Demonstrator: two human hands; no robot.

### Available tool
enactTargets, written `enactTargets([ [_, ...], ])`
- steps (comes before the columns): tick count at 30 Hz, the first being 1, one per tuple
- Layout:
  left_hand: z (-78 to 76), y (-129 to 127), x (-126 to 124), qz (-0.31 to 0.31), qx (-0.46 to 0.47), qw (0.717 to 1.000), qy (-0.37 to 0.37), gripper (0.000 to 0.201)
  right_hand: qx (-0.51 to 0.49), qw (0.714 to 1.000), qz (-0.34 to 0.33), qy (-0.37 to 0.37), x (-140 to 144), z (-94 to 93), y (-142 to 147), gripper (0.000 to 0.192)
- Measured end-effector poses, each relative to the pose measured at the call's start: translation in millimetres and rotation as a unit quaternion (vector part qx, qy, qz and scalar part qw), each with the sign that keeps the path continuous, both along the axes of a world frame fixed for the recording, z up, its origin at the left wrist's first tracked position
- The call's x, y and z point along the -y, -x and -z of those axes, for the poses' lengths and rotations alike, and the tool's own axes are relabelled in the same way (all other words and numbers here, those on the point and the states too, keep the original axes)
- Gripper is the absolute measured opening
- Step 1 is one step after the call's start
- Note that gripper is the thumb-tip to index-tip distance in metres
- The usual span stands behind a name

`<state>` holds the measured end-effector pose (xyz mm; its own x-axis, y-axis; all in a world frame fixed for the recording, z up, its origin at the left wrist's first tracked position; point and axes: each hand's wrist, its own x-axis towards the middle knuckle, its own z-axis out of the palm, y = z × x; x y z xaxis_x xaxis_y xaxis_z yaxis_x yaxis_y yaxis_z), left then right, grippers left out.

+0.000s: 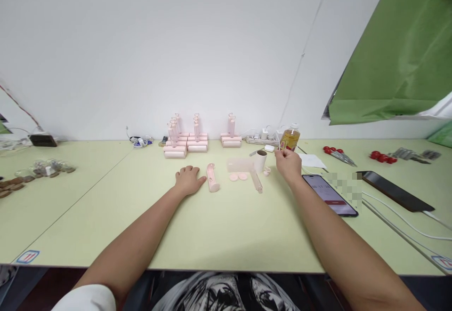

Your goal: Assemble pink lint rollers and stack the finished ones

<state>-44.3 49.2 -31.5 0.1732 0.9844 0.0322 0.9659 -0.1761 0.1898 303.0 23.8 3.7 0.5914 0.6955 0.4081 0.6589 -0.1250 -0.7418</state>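
My left hand (189, 180) lies palm down on the table with its fingers spread, close to a pink half-round plastic shell (213, 182). My right hand (288, 164) is closed near a bottle of yellow liquid (290, 137). A white cable shows by its fingertips; whatever they grip is hidden. Between the hands lie a translucent pink sheet (237, 164), two pink discs (238, 177) and a narrow pink translucent piece (256, 181). An upright white roll (260, 162) with a dark hollow top stands beside them, with small pink ring-like parts (267, 171) close by.
Pink assembled holders (175, 152) stand in groups along the wall. A power strip (261, 140) lies behind. To the right are a lit phone (330, 195), a dark phone (397, 191), cables and red-ended tools (339, 155). Clear domes (49, 167) sit far left.
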Motion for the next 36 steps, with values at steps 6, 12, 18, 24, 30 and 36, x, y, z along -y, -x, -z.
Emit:
enactTargets([
  [6, 0.3, 0.2, 0.9, 0.003, -0.005, 1.000, 0.002, 0.058, -0.081, 0.996, 0.016, -0.025, -11.2, 22.0, -6.5, 0.024],
  [12, -2.1, -1.0, 2.7, 0.003, -0.005, 1.000, 0.007, 0.058, -0.167, 0.984, 0.001, -0.054, -26.9, 47.1, -4.2, 0.029],
  [18, -5.7, -3.0, 4.4, -0.004, -0.008, 1.000, 0.015, 0.059, -0.163, 0.975, -0.082, -0.124, -27.1, 42.7, 6.3, 0.048],
  [24, -5.3, -2.3, 5.4, 0.001, -0.006, 1.000, 0.011, 0.058, -0.061, 0.973, -0.195, -0.107, -19.5, 42.4, 18.2, 0.075],
  [30, -4.7, -1.9, 5.3, 0.003, -0.006, 1.000, 0.006, 0.056, -0.016, 0.979, -0.189, -0.079, -11.7, 35.8, 28.4, 0.081],
  [36, -4.5, -2.4, 4.9, 0.011, 0.000, 1.000, 0.008, 0.055, -0.048, 0.987, -0.148, -0.048, -9.3, 31.8, 30.0, 0.083],
])
